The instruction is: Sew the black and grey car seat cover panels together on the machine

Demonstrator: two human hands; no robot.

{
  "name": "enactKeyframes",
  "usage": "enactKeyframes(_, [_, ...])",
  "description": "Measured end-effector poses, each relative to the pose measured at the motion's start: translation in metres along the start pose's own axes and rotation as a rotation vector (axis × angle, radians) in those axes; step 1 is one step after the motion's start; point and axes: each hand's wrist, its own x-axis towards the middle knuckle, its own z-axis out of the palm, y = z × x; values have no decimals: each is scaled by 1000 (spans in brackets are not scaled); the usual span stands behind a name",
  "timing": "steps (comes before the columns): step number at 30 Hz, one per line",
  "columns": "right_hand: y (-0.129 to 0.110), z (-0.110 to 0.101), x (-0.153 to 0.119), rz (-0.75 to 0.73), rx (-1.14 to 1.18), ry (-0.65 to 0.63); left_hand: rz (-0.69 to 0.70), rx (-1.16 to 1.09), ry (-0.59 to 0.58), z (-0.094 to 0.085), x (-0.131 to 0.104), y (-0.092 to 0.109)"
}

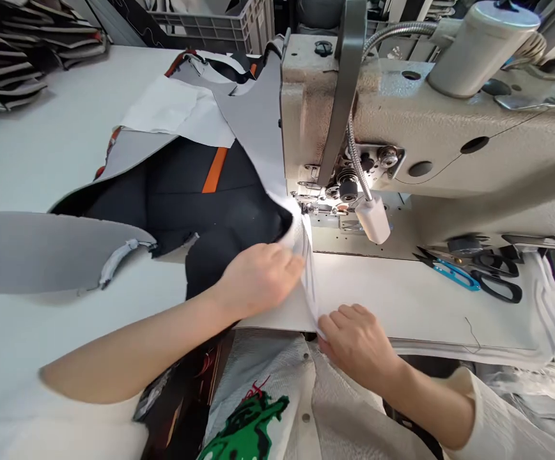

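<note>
A dark garment piece [181,191] with grey backing and an orange stripe lies left of the sewing machine [316,83]. Its edge runs to the lit needle area [306,207]. My left hand [263,278] is closed at that edge, just in front of the needle; its fingertips are partly hidden. From the needle area a narrow white fabric tape [309,281] comes down toward my lap. My right hand [354,342] pinches the tape's lower part at the table's front edge.
Black-handled scissors [498,287] and blue thread snips [457,275] lie right on the white table [364,287]. A small lamp [373,220] hangs beside the needle. Stacked fabric pieces [13,57] and a grey crate [253,25] are at the back. White strips [553,313] hang at right.
</note>
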Motion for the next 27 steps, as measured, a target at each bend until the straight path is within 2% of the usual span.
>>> enactKeyframes(2, [2,-11,-17,-10,-84,73,0,15,-69,1,22,20])
enactKeyframes(4, [7,-20,-29,-31,-123,166,-29,4,-169,4,32,37])
enactKeyframes(5, [7,-21,-34,-79,-110,175,-53,-9,-213,6,33,42])
enactKeyframes(6, [4,-19,-40,-154,-76,132,-82,-28,-249,7,31,44])
enactKeyframes(7, [-1,-15,-46,-245,-29,36,-114,-50,-277,7,27,43])
enactKeyframes(9, [-18,-4,-56,-390,48,-254,-169,-89,-329,4,18,34])
enactKeyframes(11, [-33,1,-61,-408,67,-537,-192,-111,-379,-2,9,23])
enactKeyframes(13, [-35,-4,-53,-336,41,-658,-185,-114,-410,-8,5,16])
enactKeyframes(14, [-30,-10,-43,-294,20,-641,-184,-114,-419,-10,4,15])
enactKeyframes(15, [-20,-16,-30,-254,-8,-570,-189,-115,-426,-12,4,15])
enactKeyframes(18, [22,-22,21,-83,-140,-177,-215,-129,-444,-12,5,18])
enactKeyframes(20, [49,-10,53,39,-202,36,-226,-147,-445,-10,5,20])
enactKeyframes(23, [69,18,83,-20,-84,127,-240,-171,-447,-7,3,18])
enactKeyframes(27, [67,39,94,-140,-6,196,-257,-173,-463,1,5,12])
